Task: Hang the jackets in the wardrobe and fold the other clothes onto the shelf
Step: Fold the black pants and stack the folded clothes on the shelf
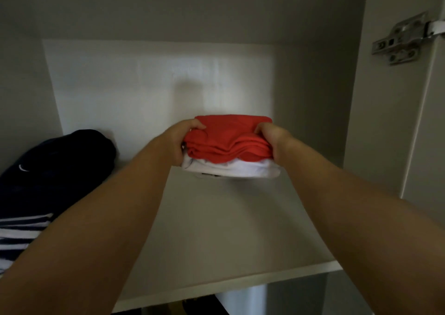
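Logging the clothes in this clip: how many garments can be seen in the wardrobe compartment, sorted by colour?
red garment: 1, top of the held stack
white garment: 1, under the red one
dark navy garment: 1, at the left
striped garment: 1, navy and white, nearest the camera at the left
Total: 4

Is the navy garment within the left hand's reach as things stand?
Likely yes, once freed: the left hand grips the red-and-white stack, but only bare shelf separates it from the navy garment.

Fingers [196, 125] mostly out of sight beneath the folded stack [228, 141]; striped garment [21, 228] partly beyond the left edge.
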### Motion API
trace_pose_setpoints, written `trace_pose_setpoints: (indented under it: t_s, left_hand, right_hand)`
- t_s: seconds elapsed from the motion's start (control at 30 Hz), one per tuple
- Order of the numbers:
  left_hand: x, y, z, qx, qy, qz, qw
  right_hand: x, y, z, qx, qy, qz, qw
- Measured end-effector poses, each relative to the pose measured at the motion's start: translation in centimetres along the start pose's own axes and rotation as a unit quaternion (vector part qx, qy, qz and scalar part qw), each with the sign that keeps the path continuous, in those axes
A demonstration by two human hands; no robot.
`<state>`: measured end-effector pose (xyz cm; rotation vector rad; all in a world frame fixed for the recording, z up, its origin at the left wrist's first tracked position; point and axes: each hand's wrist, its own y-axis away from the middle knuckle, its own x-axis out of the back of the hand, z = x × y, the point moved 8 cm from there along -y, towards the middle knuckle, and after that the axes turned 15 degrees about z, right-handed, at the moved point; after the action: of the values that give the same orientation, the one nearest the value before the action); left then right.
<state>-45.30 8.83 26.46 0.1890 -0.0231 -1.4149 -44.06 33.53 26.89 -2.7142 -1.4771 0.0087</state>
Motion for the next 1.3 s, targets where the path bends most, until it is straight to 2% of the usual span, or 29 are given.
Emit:
trace_pose_setpoints:
  t_s: [0.17,0.43,0.6,0.67,0.8,0.9,1.13,1.2,1.3]
  left_hand:
    - [-1.0,-3.1,2.4,-0.009,0.085,0.01,0.996]
    - [-3.4,-9.1,2.7,-0.012,0.115,0.003,0.993]
    - [-5.1,-11.3,1.7,-0.035,0.123,0.002,0.992]
    - [-5.1,-12.5,-0.1,-0.02,0.094,0.02,0.995]
    - [-4.9,-13.6,-3.3,-0.004,-0.007,0.051,0.999]
    - [-4.5,-14.2,-2.4,-0.032,-0.045,0.086,0.995]
    - [-5.1,-13.3,-2.0,-0.064,-0.144,0.078,0.984]
    - [-4.8,-12.4,-2.6,-0.028,-0.122,0.077,0.989]
    - [-3.9,-11.0,-3.1,-0.025,-0.088,0.083,0.992]
  right_hand:
    - [-1.3,-4.6,-2.1,0.026,-0.004,0.03,0.999]
    - [-3.7,-11.9,-2.9,0.062,0.033,0.062,0.996]
    - [-4.9,-15.8,-0.9,0.059,0.068,0.083,0.992]
    - [-5.7,-17.0,1.8,0.048,0.117,0.071,0.989]
    - [-7.9,-17.0,8.1,0.013,0.233,-0.028,0.972]
    - [-8.1,-17.3,8.7,0.025,0.282,-0.026,0.959]
    - [-7.7,-16.2,7.8,0.049,0.249,-0.024,0.967]
    - [-8.0,-15.7,7.7,0.052,0.271,-0.039,0.96]
    - [-8.1,-14.8,7.7,0.051,0.269,-0.055,0.96]
